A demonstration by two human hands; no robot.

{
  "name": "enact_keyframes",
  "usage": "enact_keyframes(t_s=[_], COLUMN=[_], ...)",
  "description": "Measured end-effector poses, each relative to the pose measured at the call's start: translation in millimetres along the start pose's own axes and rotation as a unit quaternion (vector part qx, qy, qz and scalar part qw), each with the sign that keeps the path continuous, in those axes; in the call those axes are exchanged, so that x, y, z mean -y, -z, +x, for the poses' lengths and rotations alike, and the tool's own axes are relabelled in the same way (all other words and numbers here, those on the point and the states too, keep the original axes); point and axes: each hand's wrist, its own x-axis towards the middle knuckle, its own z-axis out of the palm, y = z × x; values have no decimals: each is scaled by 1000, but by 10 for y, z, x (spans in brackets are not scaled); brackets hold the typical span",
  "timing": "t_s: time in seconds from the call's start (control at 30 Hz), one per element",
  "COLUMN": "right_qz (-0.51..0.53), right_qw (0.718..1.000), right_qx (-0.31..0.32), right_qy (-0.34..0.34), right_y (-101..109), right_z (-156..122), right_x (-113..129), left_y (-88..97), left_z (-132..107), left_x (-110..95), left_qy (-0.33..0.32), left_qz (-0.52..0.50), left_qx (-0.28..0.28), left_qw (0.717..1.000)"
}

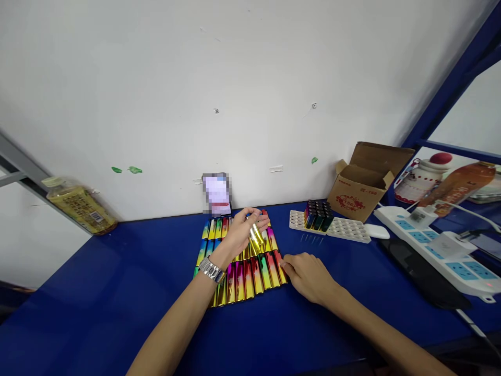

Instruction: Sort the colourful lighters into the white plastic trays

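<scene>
Several shiny rainbow-coloured lighters (250, 274) lie in rows on the blue table (117, 292). My left hand (245, 232), with a metal watch on its wrist, hovers over the upper rows and is closed on a few golden lighters (256, 237). My right hand (307, 274) rests on the table at the right edge of the rows, its curled fingers touching the lowest-right lighter.
A white perforated tray (344, 228) holding several dark lighters (318, 214) stands at the back right, beside an open cardboard box (362, 185). A power strip (442, 253) and a black device (426, 277) lie at the right. A bottle (78, 209) leans at the left.
</scene>
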Motion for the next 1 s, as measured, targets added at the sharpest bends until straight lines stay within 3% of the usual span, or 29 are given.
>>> enact_keyframes(t_s=[0.2,0.33,0.43,0.57,0.7,0.8,1.0], right_qz=[148,274,314,192,26,-42,-112], right_qw=[983,952,938,971,983,984,986], right_qx=[-106,-82,-103,-141,-120,-97,-79], right_qy=[39,109,104,-29,-135,-146,-89], right_y=[150,110,64,141,237,236,211], right_z=[192,374,503,700,917,1039,1143], right_x=[72,143,97,-41,-76,-19,72], left_y=[-37,-87,-74,-2,65,80,55], left_z=[-18,-51,-37,25,77,88,56], left_x=[62,74,66,59,87,99,41], left_qy=[-2,-9,-21,-34,-34,-57,-54], left_qz=[-30,-12,2,-20,-10,6,10], left_qx=[62,80,54,-16,0,16,22], left_qw=[998,997,998,999,999,998,998])
